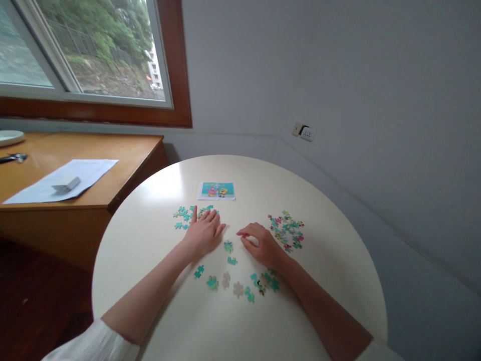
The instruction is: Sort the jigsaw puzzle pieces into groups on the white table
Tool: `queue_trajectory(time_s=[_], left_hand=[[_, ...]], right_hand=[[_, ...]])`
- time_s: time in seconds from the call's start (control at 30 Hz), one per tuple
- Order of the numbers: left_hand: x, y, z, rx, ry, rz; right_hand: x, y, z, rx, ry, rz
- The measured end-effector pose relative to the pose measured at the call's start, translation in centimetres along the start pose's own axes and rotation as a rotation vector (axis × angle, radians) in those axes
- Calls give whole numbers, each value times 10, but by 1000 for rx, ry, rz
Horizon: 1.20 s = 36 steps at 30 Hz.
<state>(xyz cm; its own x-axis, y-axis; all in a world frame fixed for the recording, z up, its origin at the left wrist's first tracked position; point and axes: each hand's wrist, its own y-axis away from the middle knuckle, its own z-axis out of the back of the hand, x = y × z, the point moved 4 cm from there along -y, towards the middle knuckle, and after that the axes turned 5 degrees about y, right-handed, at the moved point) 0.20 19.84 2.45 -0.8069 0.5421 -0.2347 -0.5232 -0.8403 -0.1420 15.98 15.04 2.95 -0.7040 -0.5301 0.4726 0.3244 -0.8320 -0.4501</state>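
a round white surface [128, 281] stood before me near a grey wall [240, 65], a window [105, 50] at left. puzzle pieces [212, 283] lay nearest me and in piles either side; one teal piece [199, 272] slanted its long axis up to the right. my left hand [205, 233] spread its fingers, released, over the left pile; my right hand [261, 245] curled, and i couldn't make out whether it gripped anything.

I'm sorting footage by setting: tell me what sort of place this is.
An indoor room, perhaps in a home or small office; I can't tell which. A round cream-white table stands near a rectangular brown wooden desk, with a sliding glass window in a brown frame above the desk.
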Motion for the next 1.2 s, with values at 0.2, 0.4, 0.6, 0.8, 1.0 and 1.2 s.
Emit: queue_trajectory(time_s=[0.2,0.4,0.6,0.8,1.0,1.2], left_hand=[[11,-1,-10,55,-67,164],[16,-1,-12,48,-89,234],[20,0,-15,-5,-103,213],[21,-4,-13,6,-77,201],[19,-5,-12,-9,-43,175],[7,-4,-8,-23,53,-42]], right_hand=[[20,4,-13,159,62,106],[13,3,-16,154,54,69],[14,2,-15,144,19,83],[-2,1,-7,-12,88,2],[-28,2,-8,-54,166,-155],[-31,3,-11,-59,184,-161]])
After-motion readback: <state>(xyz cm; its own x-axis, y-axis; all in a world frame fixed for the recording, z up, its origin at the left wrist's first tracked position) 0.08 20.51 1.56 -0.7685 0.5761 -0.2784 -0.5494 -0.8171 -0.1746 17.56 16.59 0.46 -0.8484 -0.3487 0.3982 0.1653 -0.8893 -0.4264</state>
